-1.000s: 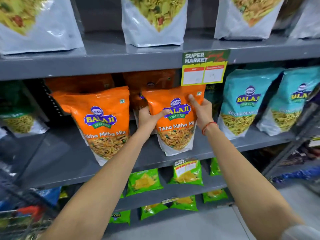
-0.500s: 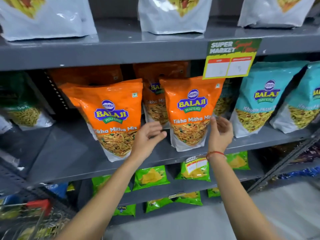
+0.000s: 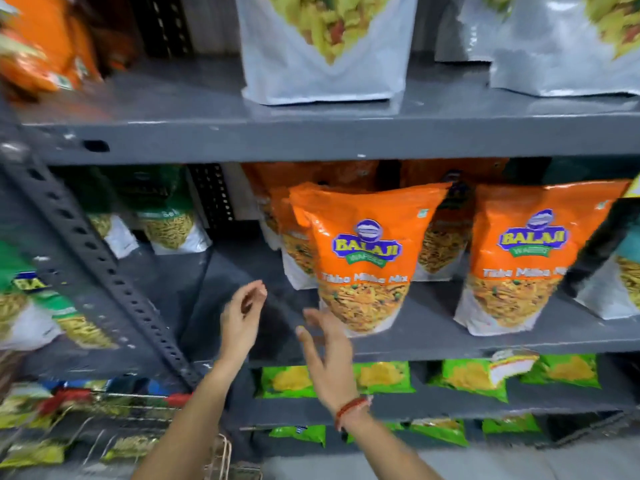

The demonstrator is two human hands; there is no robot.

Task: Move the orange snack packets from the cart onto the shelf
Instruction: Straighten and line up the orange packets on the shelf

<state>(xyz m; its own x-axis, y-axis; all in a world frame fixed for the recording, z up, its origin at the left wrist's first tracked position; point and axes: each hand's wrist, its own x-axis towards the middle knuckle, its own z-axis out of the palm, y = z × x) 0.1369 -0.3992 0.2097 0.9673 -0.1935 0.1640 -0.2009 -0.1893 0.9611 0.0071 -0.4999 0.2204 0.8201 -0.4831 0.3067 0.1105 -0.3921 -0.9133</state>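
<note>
Two orange snack packets are seen upright on the grey shelf [image 3: 433, 341]: left packet [image 3: 367, 258] and right packet [image 3: 519, 258], more orange packs behind. Both hands are empty. Left hand [image 3: 240, 320] is held in front of bare shelf, left of the left packet, not touching; grip loosely curled, holding nothing. Right hand [image 3: 327, 355] is spread wide, fingers just below the left packet's bottom corner; contact cannot be told. Cart [image 3: 114, 403] is glimpsed lower left, blurred.

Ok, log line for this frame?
hands: left empty, right empty | orange packets upright on shelf | phase: between placements
</note>
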